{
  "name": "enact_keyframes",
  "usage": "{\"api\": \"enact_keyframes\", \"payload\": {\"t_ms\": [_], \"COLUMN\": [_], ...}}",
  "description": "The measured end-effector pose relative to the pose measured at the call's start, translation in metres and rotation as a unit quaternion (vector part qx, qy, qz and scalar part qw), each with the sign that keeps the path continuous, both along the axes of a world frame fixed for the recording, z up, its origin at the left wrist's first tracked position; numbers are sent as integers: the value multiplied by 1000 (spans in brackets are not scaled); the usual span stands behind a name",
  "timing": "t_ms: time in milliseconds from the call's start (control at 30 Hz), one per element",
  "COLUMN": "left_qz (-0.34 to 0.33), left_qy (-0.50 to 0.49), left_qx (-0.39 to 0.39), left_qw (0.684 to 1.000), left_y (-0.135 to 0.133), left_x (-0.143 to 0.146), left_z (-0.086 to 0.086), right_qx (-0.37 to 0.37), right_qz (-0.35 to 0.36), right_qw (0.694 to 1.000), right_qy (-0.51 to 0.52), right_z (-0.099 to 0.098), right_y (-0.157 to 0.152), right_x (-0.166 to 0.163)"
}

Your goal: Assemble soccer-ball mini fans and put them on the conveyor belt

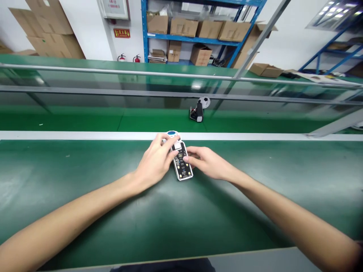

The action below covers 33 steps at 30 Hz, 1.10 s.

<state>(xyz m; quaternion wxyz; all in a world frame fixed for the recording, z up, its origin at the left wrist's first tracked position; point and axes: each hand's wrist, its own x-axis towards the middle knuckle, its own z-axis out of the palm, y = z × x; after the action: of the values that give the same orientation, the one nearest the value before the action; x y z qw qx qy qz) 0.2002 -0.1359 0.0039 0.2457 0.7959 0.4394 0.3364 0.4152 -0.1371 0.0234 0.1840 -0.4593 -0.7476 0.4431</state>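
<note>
In the middle of the green work surface [113, 211] is a long white-edged device [183, 166] with a black circuit board showing on top. A round white piece with a blue disc [171, 133] is at its far end. My left hand [159, 156] is closed on the far part, its fingers over a small white block [177, 145] on the board. From the right, my right hand [205, 160] grips the device's side, thumb on the board's edge and fingers partly hidden behind it.
Beyond the white rail [85, 135] lies a black unit [197, 112] with a football-patterned disc [204, 101]. Farther back run metal rails [113, 91] and a slanted post [261, 41]. Blue shelving [195, 38] with cardboard boxes stands at the wall.
</note>
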Motion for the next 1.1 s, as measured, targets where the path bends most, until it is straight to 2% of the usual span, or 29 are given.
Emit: {"api": "enact_keyframes", "payload": {"t_ms": [67,167,333,533,633,800,867,933,1033,1100], "left_qz": [-25,-40,-22,-17,-15,-9,-21,-30,-4,16], "left_qy": [8,-41,-109,-141,-150,-149,-136,-99,-5,64], "left_qx": [14,0,-26,-40,-46,-55,-53,-24,42,69], "left_qw": [1000,998,993,989,988,987,989,994,999,995], "left_y": [0,1,2,2,2,8,10,9,0,-9], "left_x": [7,12,11,11,12,10,8,5,3,5], "left_z": [-1,-6,-9,-8,-8,-9,-9,-8,-6,-4], "right_qx": [-3,19,52,100,79,-57,-97,-106,-105,-96], "right_qz": [-7,-45,-135,-173,-181,-150,-122,-82,-6,10], "right_qw": [999,995,983,974,972,958,956,968,986,989], "right_qy": [51,92,111,103,126,236,250,213,126,108], "right_z": [-8,-15,-26,-35,-38,-35,-30,-24,-16,-14], "right_y": [-3,-6,-11,-10,-5,3,4,3,-2,-6], "right_x": [-3,-11,-22,-28,-28,-21,-16,-9,0,3]}}
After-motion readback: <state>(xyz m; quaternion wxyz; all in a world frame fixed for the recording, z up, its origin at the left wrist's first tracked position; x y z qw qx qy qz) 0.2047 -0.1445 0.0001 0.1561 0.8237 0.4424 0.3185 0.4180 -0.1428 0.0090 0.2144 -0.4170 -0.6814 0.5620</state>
